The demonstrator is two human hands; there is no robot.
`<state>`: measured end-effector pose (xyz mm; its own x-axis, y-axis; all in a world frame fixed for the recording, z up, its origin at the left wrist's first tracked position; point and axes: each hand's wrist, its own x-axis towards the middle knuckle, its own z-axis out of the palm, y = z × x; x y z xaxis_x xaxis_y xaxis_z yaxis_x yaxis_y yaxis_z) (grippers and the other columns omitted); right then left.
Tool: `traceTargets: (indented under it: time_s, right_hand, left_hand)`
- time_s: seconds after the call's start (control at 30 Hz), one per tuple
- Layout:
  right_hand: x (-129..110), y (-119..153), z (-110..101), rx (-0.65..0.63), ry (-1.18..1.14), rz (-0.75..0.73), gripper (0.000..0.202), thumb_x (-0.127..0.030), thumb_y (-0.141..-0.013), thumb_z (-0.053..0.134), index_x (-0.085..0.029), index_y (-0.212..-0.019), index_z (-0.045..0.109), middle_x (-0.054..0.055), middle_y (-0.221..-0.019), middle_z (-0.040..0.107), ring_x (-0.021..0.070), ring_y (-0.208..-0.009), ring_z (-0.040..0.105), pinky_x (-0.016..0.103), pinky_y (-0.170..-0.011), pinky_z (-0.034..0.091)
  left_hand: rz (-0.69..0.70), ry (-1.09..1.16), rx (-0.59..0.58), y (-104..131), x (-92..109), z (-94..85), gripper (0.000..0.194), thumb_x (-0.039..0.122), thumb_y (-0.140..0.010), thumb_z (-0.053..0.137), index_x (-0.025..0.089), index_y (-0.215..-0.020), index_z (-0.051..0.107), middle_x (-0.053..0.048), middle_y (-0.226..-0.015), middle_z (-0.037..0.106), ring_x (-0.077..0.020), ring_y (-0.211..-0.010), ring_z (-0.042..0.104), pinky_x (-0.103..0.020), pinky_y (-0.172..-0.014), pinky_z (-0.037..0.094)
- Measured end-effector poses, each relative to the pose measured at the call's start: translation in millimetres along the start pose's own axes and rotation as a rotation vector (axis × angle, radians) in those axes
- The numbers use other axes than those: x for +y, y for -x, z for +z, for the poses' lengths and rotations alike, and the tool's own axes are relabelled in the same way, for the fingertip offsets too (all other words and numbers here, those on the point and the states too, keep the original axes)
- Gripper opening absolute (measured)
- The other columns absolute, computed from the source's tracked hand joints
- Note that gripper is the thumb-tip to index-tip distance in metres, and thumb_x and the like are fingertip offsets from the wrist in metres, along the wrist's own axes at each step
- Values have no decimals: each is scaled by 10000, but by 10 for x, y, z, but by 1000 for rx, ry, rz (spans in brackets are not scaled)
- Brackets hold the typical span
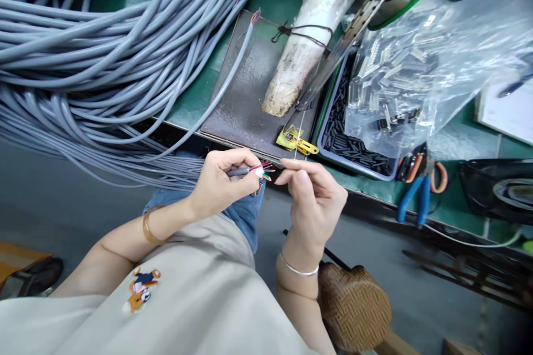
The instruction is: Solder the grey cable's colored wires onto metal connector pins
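My left hand [227, 183] is closed around the end of a grey cable [239, 171], just in front of the bench edge. Several thin coloured wires [266, 171], red, blue and green among them, fan out past its fingertips, with a bit of white material beside them. To their right, my right hand [312, 194] has its fingers curled in a pinch, apart from the wire ends. A thin whitish strand [298, 136] runs down from the bench to its index finger; whether the fingers grip it, I cannot tell.
Coils of grey cable [125, 50] cover the left of the green bench. On a dark plate [250, 89] lie a white wrapped roll and a yellow clip [306, 147]. Rightward are a tray of black pieces [353, 152], a bag of metal parts [395, 66] and blue-handled pliers [416, 199].
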<state>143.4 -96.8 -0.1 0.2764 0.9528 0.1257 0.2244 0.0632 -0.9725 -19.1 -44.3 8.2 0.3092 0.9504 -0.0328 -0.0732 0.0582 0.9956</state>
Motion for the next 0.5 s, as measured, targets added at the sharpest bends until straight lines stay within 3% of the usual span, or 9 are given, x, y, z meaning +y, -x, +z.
traceTargets:
  time_s: [0.1, 0.2, 0.33, 0.4, 0.5]
  right_hand:
    - [-43, -2, -21, -99, 115, -1, 254, -382, -953, 696, -264, -1164, 772, -7, -804, 708, 77, -529, 471, 243, -497, 369]
    - [-94, 11, 14, -113, 257, -110, 233, -309, -927, 733, -275, -1154, 771, -18, -835, 699, 59, -507, 390, 246, -499, 359]
    - [-118, 38, 86, -59, 422, -288, 79, -212, -952, 681, -240, -936, 753, -6, -817, 706, 89, -599, 529, 251, -572, 437]
    - [-113, 40, 88, -22, 429, -288, 110, -226, -963, 666, -229, -867, 719, -5, -777, 688, 103, -626, 568, 253, -572, 447]
    - [-100, 14, 26, 184, 319, -230, 180, -293, -993, 627, -218, -846, 700, -16, -705, 649, 103, -590, 574, 248, -529, 425]
  left_hand:
    - [21, -30, -46, 0, -14, -21, 142, 194, -784, 633, 148, -651, 624, 37, -553, 526, -58, -501, 400, -185, -475, 325]
    - [89, -93, -79, 0, -23, -28, 163, 203, -837, 611, 146, -685, 633, 33, -574, 538, -61, -515, 397, -191, -491, 332]
    - [184, -155, -87, 20, -32, -17, 171, 176, -883, 591, 154, -714, 601, 56, -573, 488, -46, -491, 344, -194, -471, 284]
    - [185, -145, -91, 38, -41, -5, 173, 187, -891, 598, 162, -720, 588, 69, -563, 438, -44, -478, 303, -200, -461, 264]
    - [106, -48, -62, 56, -55, 2, 200, 248, -911, 611, 170, -731, 578, 64, -556, 438, -49, -475, 308, -202, -454, 260]
